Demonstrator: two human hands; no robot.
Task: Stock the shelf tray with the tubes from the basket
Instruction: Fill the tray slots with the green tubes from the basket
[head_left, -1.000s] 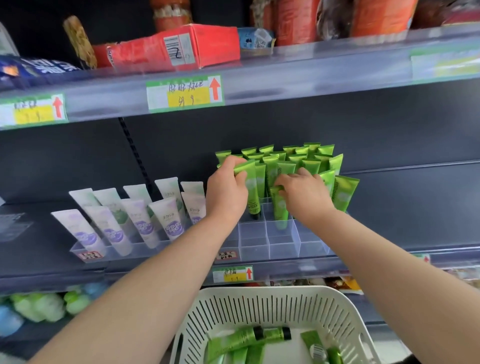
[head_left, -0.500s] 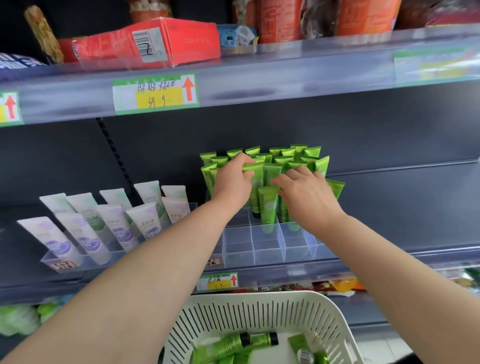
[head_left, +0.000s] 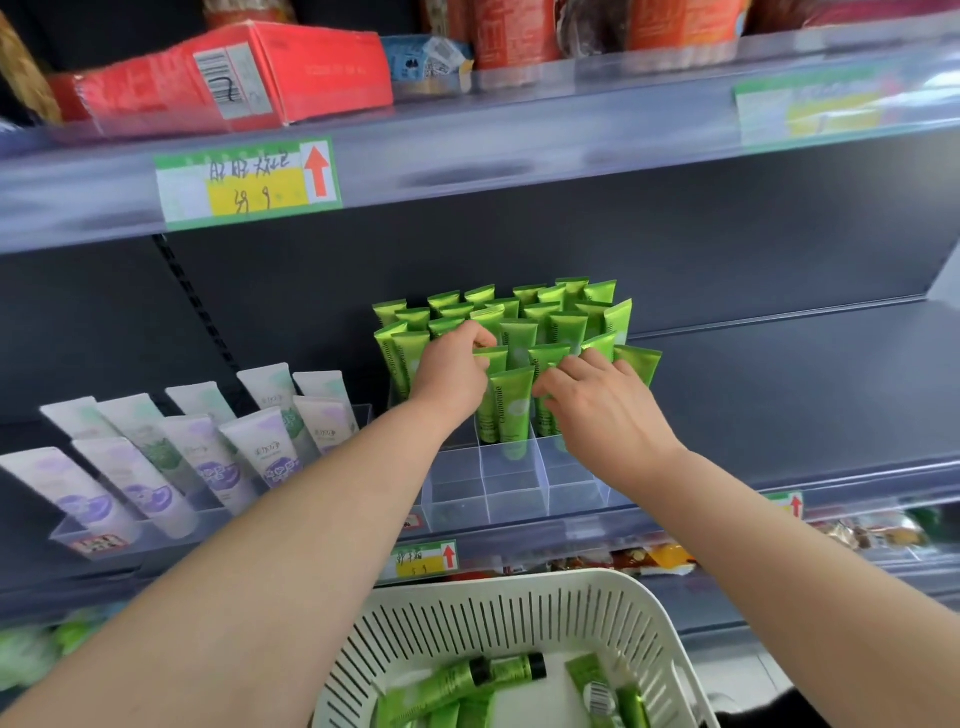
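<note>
Several green tubes (head_left: 511, 402) stand upright in the back rows of a clear divided shelf tray (head_left: 511, 491). My left hand (head_left: 452, 374) pinches the crimped top of one green tube in the middle rows. Just to its right, my right hand (head_left: 602, 402) curls its fingers over the top of another green tube (head_left: 545, 415) standing in a compartment; the thumb is hidden. Below, a white slatted basket (head_left: 519, 618) holds several more green tubes (head_left: 467, 680) lying flat. The tray's front compartments hold nothing.
A second clear tray of white and purple tubes (head_left: 228, 457) stands to the left on the same shelf. The shelf above (head_left: 519, 150) carries a red box (head_left: 234, 78) and packets close over my hands. Price labels (head_left: 423, 558) line the shelf edges.
The green tube my right hand was lowering now stands in its compartment. Both hands have shifted slightly among the tube tops, and my head has moved closer to the shelf.
</note>
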